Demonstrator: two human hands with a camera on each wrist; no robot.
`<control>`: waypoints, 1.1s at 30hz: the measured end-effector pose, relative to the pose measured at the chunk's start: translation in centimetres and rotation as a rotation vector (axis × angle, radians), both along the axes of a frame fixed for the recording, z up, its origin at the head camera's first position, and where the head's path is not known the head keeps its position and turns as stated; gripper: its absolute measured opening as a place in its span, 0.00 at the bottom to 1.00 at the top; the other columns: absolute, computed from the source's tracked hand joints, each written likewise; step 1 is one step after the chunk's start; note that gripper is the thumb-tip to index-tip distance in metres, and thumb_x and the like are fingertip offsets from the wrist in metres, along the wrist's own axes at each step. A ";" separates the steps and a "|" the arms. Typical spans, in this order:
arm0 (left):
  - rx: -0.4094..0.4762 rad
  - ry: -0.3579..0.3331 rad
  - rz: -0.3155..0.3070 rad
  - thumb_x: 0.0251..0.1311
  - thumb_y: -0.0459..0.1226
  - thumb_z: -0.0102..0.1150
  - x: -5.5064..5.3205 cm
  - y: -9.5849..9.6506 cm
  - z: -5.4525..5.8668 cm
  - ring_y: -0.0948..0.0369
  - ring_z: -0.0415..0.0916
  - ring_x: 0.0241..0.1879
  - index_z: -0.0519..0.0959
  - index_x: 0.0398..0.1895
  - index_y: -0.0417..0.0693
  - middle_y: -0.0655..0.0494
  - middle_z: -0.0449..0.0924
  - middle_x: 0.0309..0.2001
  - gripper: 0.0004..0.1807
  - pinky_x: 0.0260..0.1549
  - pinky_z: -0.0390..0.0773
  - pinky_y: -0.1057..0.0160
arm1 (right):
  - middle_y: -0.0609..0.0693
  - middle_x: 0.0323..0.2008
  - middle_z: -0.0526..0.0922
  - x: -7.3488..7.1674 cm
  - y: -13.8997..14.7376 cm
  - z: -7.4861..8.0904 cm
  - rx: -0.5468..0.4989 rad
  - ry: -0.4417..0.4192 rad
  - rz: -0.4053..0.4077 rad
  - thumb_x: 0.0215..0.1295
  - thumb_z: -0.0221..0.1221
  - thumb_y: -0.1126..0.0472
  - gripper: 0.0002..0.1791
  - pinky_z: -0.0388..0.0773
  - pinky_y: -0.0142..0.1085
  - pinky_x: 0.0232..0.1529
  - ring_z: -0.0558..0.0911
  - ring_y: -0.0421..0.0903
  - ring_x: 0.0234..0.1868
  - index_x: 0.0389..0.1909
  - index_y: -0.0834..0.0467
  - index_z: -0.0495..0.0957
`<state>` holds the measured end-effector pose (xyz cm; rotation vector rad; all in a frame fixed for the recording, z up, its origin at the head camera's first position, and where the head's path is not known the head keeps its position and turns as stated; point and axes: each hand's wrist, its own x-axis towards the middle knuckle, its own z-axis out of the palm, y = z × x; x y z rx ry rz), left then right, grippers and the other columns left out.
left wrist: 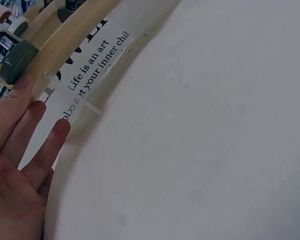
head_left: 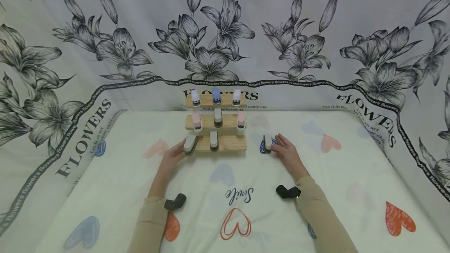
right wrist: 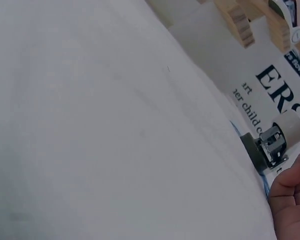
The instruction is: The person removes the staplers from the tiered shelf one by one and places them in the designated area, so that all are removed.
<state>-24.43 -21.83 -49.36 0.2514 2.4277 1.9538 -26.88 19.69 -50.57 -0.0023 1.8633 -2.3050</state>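
Observation:
My left hand (head_left: 174,153) is at the left end of a small stepped wooden rack (head_left: 232,143). Its thumb (left wrist: 24,85) touches the dark base of a white mini stapler (head_left: 190,143), which sits angled on the lowest step. The other fingers spread below the rack's end. On the cloth to the right of the rack, another white mini stapler (head_left: 267,142) stands on its base. Beside that stapler, on its right, is my right hand (head_left: 289,153), fingers loosely bent. In the right wrist view no finger wraps the stapler (right wrist: 275,140); part of the hand is out of frame.
More mini staplers stand on the rack: a white one (head_left: 214,139) on the lowest step, pink (head_left: 196,120) and white ones on the middle step, a blue one (head_left: 216,95) between pale ones on top. A flower-printed curtain (head_left: 246,61) hangs behind the heart-printed cloth (head_left: 204,190).

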 end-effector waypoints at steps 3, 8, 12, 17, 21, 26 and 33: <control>-0.015 -0.002 0.011 0.59 0.38 0.55 -0.4 -0.1 -0.9 0.50 0.64 0.56 0.61 0.63 0.41 0.46 0.61 0.61 0.29 0.53 0.61 0.57 | 0.52 0.68 0.46 0.4 0.4 0.5 -0.043 0.016 -0.008 0.63 0.54 0.64 0.38 0.70 0.27 0.31 0.71 0.37 0.36 0.68 0.60 0.43; -0.013 -0.019 0.016 0.59 0.36 0.55 0.0 0.2 0.2 0.47 0.63 0.56 0.61 0.63 0.38 0.43 0.61 0.61 0.29 0.54 0.60 0.53 | 0.57 0.66 0.52 1.0 -0.5 1.8 -0.013 0.127 0.005 0.63 0.54 0.64 0.33 0.70 0.27 0.28 0.72 0.38 0.29 0.66 0.64 0.51; 0.005 -0.030 0.008 0.60 0.33 0.54 0.1 0.2 0.4 0.46 0.62 0.57 0.59 0.63 0.37 0.42 0.59 0.62 0.28 0.53 0.60 0.55 | 0.62 0.64 0.55 1.7 -2.2 2.9 -0.083 0.162 0.030 0.66 0.48 0.68 0.26 0.68 0.26 0.25 0.68 0.37 0.24 0.63 0.69 0.55; -0.017 -0.004 0.022 0.58 0.37 0.56 -0.4 -0.5 -1.0 0.48 0.63 0.56 0.61 0.63 0.40 0.45 0.60 0.62 0.30 0.53 0.61 0.55 | 0.60 0.61 0.62 1.9 -5.2 2.6 -0.048 0.134 0.095 0.65 0.50 0.68 0.22 0.66 0.27 0.24 0.67 0.39 0.24 0.59 0.68 0.61; -0.017 0.004 0.029 0.58 0.37 0.56 -0.5 -0.5 -1.2 0.48 0.64 0.56 0.61 0.63 0.40 0.45 0.61 0.61 0.29 0.52 0.62 0.55 | 0.55 0.61 0.63 1.8 -7.3 2.5 0.013 0.086 0.135 0.62 0.55 0.64 0.24 0.66 0.28 0.25 0.68 0.40 0.23 0.59 0.63 0.64; 0.006 -0.019 0.019 0.59 0.35 0.54 -0.6 -0.4 -1.2 0.48 0.64 0.56 0.61 0.63 0.41 0.45 0.61 0.61 0.29 0.52 0.62 0.56 | 0.52 0.58 0.67 2.0 -8.5 2.8 0.070 0.105 0.058 0.58 0.59 0.66 0.24 0.65 0.29 0.20 0.67 0.40 0.18 0.56 0.60 0.68; 0.011 -0.026 0.018 0.59 0.35 0.55 -0.7 -0.2 -0.9 0.47 0.62 0.57 0.61 0.63 0.42 0.46 0.60 0.62 0.29 0.54 0.59 0.52 | 0.54 0.62 0.62 2.4 -9.9 4.5 0.167 0.130 0.190 0.58 0.58 0.66 0.29 0.67 0.29 0.22 0.67 0.40 0.17 0.61 0.60 0.63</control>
